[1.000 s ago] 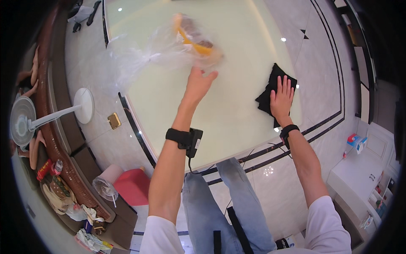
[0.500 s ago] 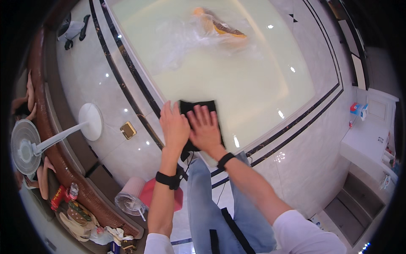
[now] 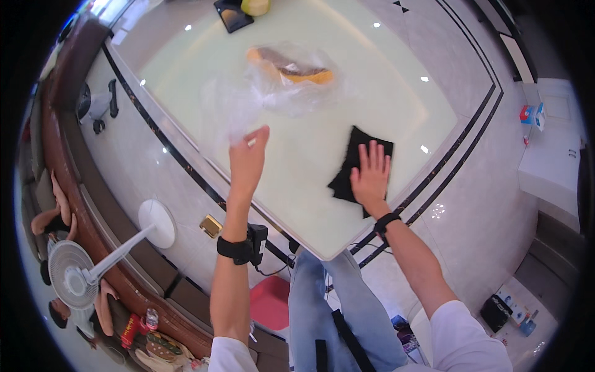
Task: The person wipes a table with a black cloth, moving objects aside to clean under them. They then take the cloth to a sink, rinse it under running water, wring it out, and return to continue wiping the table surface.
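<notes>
My right hand (image 3: 372,177) lies flat, fingers spread, on a black cloth (image 3: 348,173) on the pale, glossy tabletop (image 3: 297,204). The cloth is spread out with ragged, uneven edges. My left hand (image 3: 246,160) is raised at the table's left side, fingers curled in and thumb meeting forefinger. Against its curled fingers lies the near end of a crumpled clear plastic bag (image 3: 238,115), faint and blurred. Further up the table, an orange-and-brown object (image 3: 294,67) sits in or under that plastic; its kind is unclear. Both wrists wear black bands.
At the table's far end are a dark tablet-like object (image 3: 234,16) and a yellowish round thing (image 3: 255,6). A white standing fan (image 3: 74,273) is at left, before a brown sofa (image 3: 111,242) with people on it. A red stool (image 3: 271,302) stands near my legs; a white cabinet (image 3: 551,161) at right.
Both hands were together on the cloth at the table's near corner. My right hand and the cloth are now further right; my left hand has come off it, closing by the plastic. The view has shifted.
</notes>
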`<state>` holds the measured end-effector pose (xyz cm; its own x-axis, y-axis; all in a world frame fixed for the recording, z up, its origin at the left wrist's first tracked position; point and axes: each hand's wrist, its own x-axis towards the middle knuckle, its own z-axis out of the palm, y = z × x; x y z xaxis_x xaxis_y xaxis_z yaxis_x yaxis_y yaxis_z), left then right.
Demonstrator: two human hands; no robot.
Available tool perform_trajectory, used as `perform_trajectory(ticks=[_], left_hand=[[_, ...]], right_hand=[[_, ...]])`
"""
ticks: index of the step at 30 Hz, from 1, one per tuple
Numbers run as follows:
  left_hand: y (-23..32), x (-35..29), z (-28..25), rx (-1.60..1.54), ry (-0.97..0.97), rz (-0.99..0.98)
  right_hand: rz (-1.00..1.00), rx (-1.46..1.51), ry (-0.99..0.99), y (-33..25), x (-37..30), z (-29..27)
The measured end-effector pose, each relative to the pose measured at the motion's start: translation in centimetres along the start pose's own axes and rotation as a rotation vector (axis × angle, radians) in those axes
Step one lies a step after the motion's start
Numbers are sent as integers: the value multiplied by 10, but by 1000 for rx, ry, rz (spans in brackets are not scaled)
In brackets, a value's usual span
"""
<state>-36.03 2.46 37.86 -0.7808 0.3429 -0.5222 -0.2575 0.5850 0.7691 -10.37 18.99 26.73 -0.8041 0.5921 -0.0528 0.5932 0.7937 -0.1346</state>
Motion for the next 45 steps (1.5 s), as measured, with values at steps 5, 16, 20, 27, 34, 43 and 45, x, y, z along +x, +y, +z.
perform_trajectory(ticks=[5, 16, 20, 27, 34, 43, 45], left_hand=[[91, 69, 9, -234, -37, 533], [138, 137, -35, 160, -294, 593], [77, 146, -74, 229, -283, 596], [-35, 182, -153, 963, -155, 675], [-85, 238, -191, 1112, -34, 654], [-101, 256, -192, 1002, -193, 489], [-94, 254, -188, 966, -236, 460]], right_hand=[[158, -17, 106, 44, 11, -3], [444, -81, 144, 23, -6, 4], [552, -52, 48, -75, -28, 14], [251, 180, -43, -283, 52, 39], [23, 337, 22, -331, 124, 34], [737, -70, 116, -114, -14, 31], [932, -118, 201, -68, -73, 39]])
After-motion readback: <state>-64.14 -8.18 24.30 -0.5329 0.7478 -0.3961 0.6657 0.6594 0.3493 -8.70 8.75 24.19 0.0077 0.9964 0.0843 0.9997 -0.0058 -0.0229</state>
